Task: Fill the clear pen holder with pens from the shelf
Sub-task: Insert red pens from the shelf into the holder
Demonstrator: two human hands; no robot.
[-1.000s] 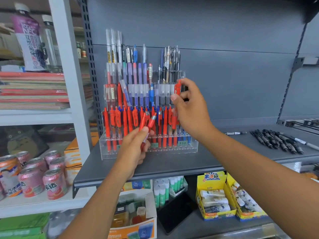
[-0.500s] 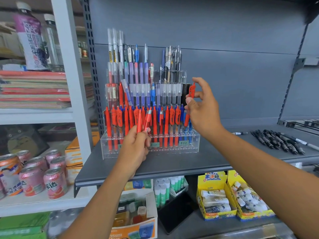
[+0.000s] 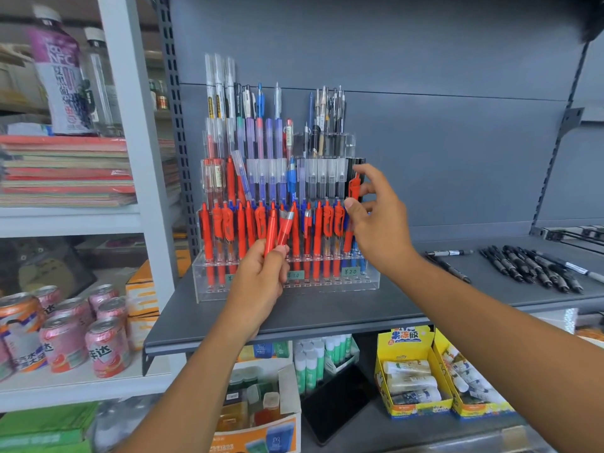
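The clear holder (image 3: 327, 286) stands on the left part of the grey shelf (image 3: 327, 317), its left end close to the slotted post (image 3: 171, 125). Its tiers step up towards the back wall, with the pens standing upright, clip ends up.

The right hand (image 3: 382, 230) pinches a red pen (image 3: 354, 190) between thumb and fingertips at the right end of the front row. The pen's long axis is near vertical, clip end up and tip down, with the top leaning slightly right. Whether its tip is seated in a hole cannot be told.

The left hand (image 3: 258, 282) grips two red pens (image 3: 270, 232) by their lower ends, just in front of the front row. They point up and lean a little right, spreading apart at the top.

A strip of bare shelf lies between the holder's front wall and the shelf's front edge. To the right, more bare shelf runs to loose black pens (image 3: 529, 266) lying flat, well apart from the holder.
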